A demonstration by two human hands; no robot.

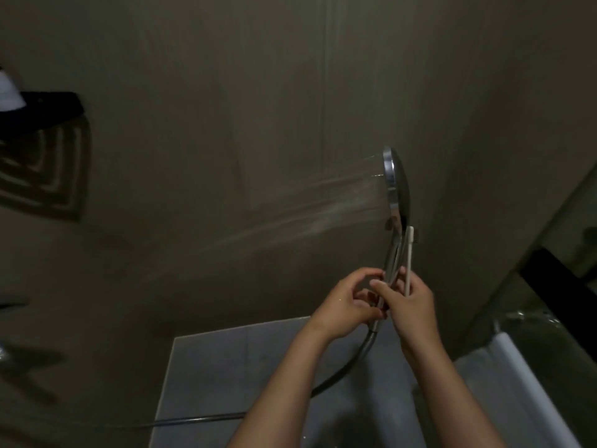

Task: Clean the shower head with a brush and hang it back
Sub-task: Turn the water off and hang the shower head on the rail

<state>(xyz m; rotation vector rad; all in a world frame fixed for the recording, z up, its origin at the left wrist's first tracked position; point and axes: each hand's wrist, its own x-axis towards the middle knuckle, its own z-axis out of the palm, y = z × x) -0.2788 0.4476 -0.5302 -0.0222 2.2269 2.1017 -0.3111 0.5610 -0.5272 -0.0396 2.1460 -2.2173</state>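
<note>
The chrome shower head (396, 185) stands upright at centre right, its face turned left and spraying water leftward. My left hand (345, 305) grips the lower handle. My right hand (408, 302) also closes on the handle and pins a thin white brush (409, 257) upright against it, bristle end near the head's neck. The grey hose (349, 370) runs down from the handle and off to the left along the floor.
A dark corner shelf (45, 108) juts from the left wall, with its shadow below. The brown wall stands close behind the shower head. Grey floor tiles (226, 367) lie below. A white ledge (529, 376) and a glass panel sit at the right.
</note>
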